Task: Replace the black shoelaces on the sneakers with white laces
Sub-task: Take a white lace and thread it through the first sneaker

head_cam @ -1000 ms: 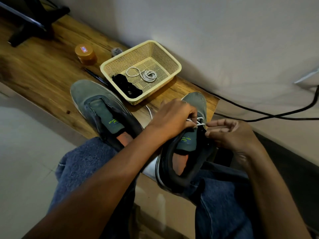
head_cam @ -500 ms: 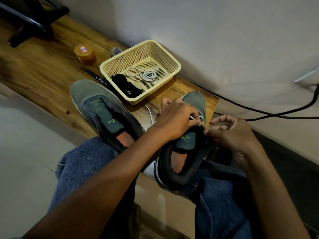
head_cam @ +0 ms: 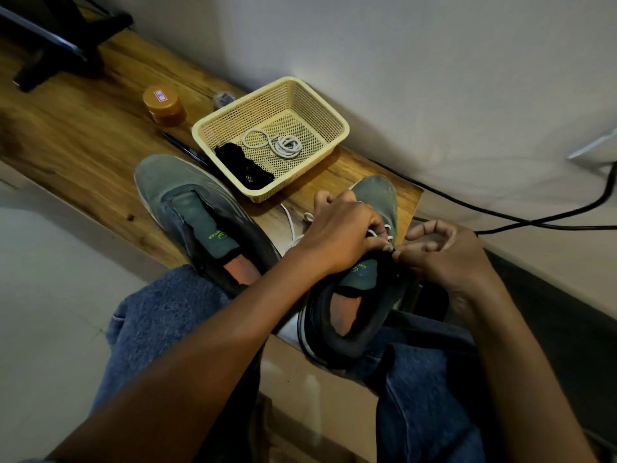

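Sneaker (head_cam: 374, 208), desk's near right corner: left hand (head_cam: 344, 235) grips white lace (head_cam: 293, 228); right hand (head_cam: 444, 255) pinches the lace end.

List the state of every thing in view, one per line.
Left sneaker: unlaced, lying on the table.
Right sneaker: partly laced in white, held over the lap.
White lace: threaded in the right sneaker, loose end trailing.
Spare white lace: coiled in the basket.
Black laces: removed, in the basket.
Jar: lidded, upright.
Left hand: gripping the lace.
Right hand: pinching at an eyelet.
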### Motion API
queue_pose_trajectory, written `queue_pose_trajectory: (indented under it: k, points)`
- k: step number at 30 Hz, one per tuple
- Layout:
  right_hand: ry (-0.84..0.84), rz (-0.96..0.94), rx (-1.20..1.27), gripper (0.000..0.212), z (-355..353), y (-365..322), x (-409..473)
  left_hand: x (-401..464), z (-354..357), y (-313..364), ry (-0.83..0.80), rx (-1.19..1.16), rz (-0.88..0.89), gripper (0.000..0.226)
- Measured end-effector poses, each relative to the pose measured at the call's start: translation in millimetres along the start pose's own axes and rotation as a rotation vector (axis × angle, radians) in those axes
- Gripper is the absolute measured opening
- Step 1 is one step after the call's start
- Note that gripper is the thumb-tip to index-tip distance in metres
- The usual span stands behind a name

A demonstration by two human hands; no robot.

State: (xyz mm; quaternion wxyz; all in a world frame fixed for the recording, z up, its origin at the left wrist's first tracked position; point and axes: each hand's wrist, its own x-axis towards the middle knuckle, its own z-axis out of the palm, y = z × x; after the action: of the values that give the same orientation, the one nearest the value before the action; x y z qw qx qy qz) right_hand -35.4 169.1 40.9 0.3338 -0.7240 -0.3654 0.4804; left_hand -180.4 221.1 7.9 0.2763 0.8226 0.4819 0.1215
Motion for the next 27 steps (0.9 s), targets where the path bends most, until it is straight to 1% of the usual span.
queue_pose_trajectory:
  k: [4,10,15,21,27]
  points:
    - [0.011,-0.007,-0.016,0.026,0.5,-0.4,-0.7,0.4,-1.1,1.1,0.002,-0.005,0.009,0.016]
    - [0.026,-0.024,-0.072,0.024,2.9,-1.6,0.1,-0.4,-7.4,-5.7,-0.076,0.009,0.031,0.013]
    - [0.016,-0.038,-0.091,0.026,2.6,0.2,1.6,-1.2,-8.5,-2.5,-0.027,0.05,0.03,0.014]
    - [0.005,-0.099,-0.137,0.029,1.7,3.6,3.3,-3.6,-5.4,1.5,0.0,0.084,0.047,0.02]
    - [-0.027,-0.208,-0.269,0.027,2.9,2.9,3.7,-4.1,-3.3,2.0,0.011,0.114,0.045,0.023]
